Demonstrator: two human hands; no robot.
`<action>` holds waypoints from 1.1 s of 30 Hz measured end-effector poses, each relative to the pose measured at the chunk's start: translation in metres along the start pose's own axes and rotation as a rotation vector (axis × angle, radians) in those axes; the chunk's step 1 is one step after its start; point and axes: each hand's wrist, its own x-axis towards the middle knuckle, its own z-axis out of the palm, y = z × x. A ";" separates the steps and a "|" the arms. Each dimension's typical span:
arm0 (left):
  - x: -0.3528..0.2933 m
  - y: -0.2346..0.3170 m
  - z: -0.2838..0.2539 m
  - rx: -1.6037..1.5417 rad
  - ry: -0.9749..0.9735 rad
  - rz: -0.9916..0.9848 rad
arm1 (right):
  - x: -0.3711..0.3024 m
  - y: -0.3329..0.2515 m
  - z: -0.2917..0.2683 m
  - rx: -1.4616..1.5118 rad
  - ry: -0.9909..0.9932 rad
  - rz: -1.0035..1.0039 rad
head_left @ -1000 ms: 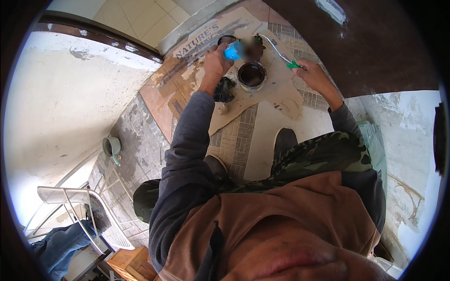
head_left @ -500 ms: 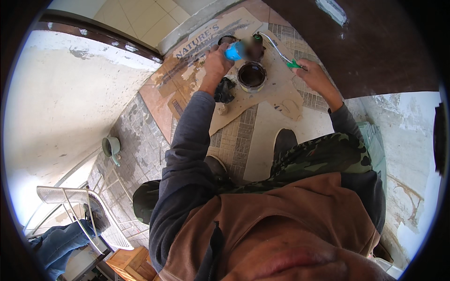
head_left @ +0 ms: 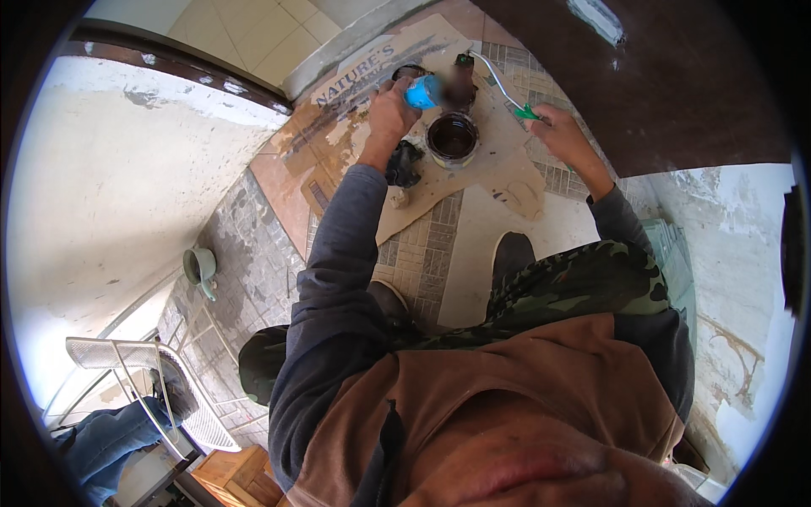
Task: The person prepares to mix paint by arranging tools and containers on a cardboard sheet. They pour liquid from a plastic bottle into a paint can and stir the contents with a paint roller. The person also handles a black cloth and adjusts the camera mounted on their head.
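My left hand (head_left: 393, 111) is wrapped around a light blue container (head_left: 422, 92), whose kind I cannot make out, tipped over to the right. My right hand (head_left: 562, 135) grips the green handle (head_left: 525, 111) of a paint roller, with its bent metal rod (head_left: 497, 76) reaching up and left. At the rod's far end the roller head (head_left: 461, 87) is coated in dark brown, close to the container's mouth; the gap between them is blurred. Just below stands an open paint can (head_left: 454, 138) with dark brown paint inside. A crumpled black bag (head_left: 405, 163) lies beside the can.
Flattened cardboard (head_left: 507, 169) covers the tiles under the can. A dark round vessel (head_left: 410, 73) is partly behind my left hand. At right is a dark brown panel (head_left: 642, 93). A green dipper (head_left: 200, 266), a white metal chair (head_left: 169, 372) and a person's jeans-clad leg (head_left: 110, 439) are at left.
The roller's rod and handle have shifted slightly, and my right hand has turned a little with them. My left hand and the blue container stay almost where they were.
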 end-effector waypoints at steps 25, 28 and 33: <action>-0.006 0.003 0.001 -0.002 0.011 0.011 | -0.008 0.007 0.051 0.314 -0.021 0.167; -0.007 0.002 -0.002 -0.005 0.020 0.006 | -0.018 0.001 0.030 0.307 -0.083 0.225; -0.007 0.006 -0.004 -0.064 -0.056 -0.056 | -0.017 -0.002 0.004 0.260 -0.082 0.258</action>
